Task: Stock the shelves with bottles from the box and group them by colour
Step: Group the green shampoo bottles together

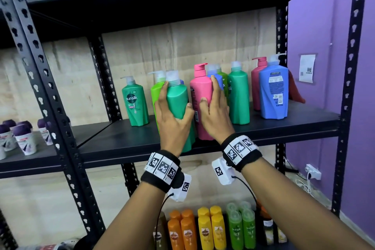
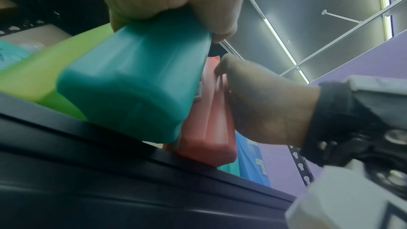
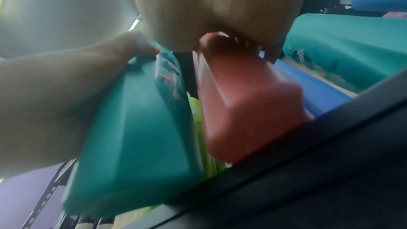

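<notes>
My left hand [image 1: 175,99] grips a teal-green pump bottle [image 1: 179,111], tilted, with its base at the front edge of the black shelf [image 1: 125,144]. Right beside it my right hand [image 1: 209,91] holds a pink pump bottle [image 1: 199,97] that stands near the shelf front. In the left wrist view the green bottle [image 2: 132,79] leans against the pink bottle [image 2: 211,124], with a lime bottle [image 2: 33,79] behind. The right wrist view shows the pink bottle [image 3: 246,111] beside the green bottle [image 3: 136,119].
The same shelf also holds another green bottle [image 1: 135,101] at the left, then a green bottle [image 1: 238,95], a pink bottle [image 1: 256,85] and a blue bottle [image 1: 274,91] at the right. Orange, yellow and green bottles [image 1: 211,229] fill the shelf below. Purple-capped containers [image 1: 22,136] stand at far left.
</notes>
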Available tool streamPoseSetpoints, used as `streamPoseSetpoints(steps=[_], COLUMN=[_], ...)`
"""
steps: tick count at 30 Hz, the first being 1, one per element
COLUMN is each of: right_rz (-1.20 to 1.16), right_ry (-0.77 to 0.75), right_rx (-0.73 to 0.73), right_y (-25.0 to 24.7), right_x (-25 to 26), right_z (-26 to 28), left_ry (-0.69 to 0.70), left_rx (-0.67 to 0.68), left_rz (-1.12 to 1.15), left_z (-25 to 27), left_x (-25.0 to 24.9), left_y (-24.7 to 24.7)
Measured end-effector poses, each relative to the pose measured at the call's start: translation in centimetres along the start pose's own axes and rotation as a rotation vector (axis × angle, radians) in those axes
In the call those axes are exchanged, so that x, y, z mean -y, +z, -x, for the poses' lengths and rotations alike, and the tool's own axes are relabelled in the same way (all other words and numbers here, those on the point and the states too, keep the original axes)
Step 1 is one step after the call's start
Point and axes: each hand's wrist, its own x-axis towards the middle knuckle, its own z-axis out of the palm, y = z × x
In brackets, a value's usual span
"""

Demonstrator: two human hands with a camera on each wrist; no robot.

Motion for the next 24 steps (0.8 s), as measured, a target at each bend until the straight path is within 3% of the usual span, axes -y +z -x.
streamPoseSetpoints(steps=[6, 14, 19, 24], right_rz=[0.167, 0.287, 0.282, 0.33], right_ry=[-0.047, 0.041, 0.064, 0.043], right_rx=[0.171, 0.286, 0.286, 0.175], right_y=[1.1, 2.5, 1.9, -0.5], right_x=[-0.1, 1.0, 1.6, 0.9], right_z=[-1.7, -4.2, -4.1, -3.8], left_ry=[-0.026, -0.03, -0.014, -0.013], left_rx=[-0.011, 0.007, 0.004, 0.002], left_rz=[-0.001, 0.01, 0.012, 0.004], left_z=[-0.3, -0.3, -0.2, -0.1], left_x=[0.3, 0.2, 0.1, 0.0], left_y=[-1.3, -1.1, -1.1, -0.5])
